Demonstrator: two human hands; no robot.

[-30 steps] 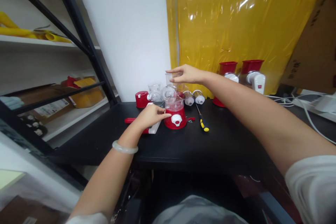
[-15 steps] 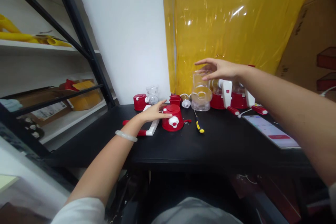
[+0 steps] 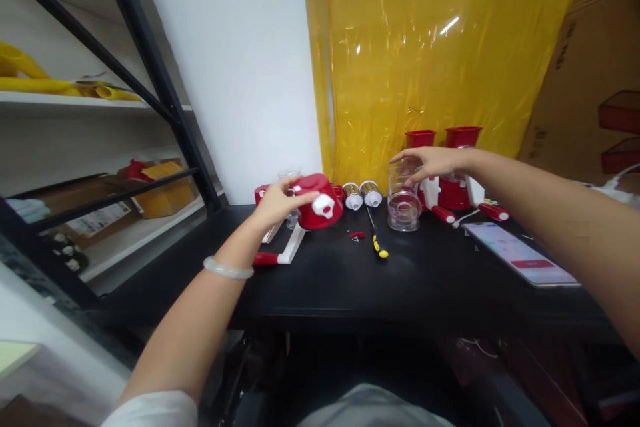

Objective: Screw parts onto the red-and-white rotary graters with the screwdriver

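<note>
My left hand (image 3: 281,203) grips a red grater base (image 3: 316,207) with a white knob on its front, held tilted above the black table. My right hand (image 3: 431,163) has its thumb and fingers round the upper rim of a clear plastic grater body (image 3: 404,210), which appears to stand on the table. Below my left hand lies a white crank handle (image 3: 293,245) with a red grip. Between the hands lie a yellow and black screwdriver (image 3: 379,243) and small red pieces (image 3: 357,235). Two grater drums (image 3: 361,197) sit behind them.
Red and white graters (image 3: 453,190) stand at the back right, partly behind my right arm. A phone (image 3: 517,253) lies on the table (image 3: 400,290) at the right. To the left is a shelf rack (image 3: 165,103) with boxes, and a yellow plastic sheet (image 3: 390,47) hangs behind.
My left hand has lifted the red base off the table and tilted it. My right hand has shifted the clear body right and nearer, uncovering a second drum.
</note>
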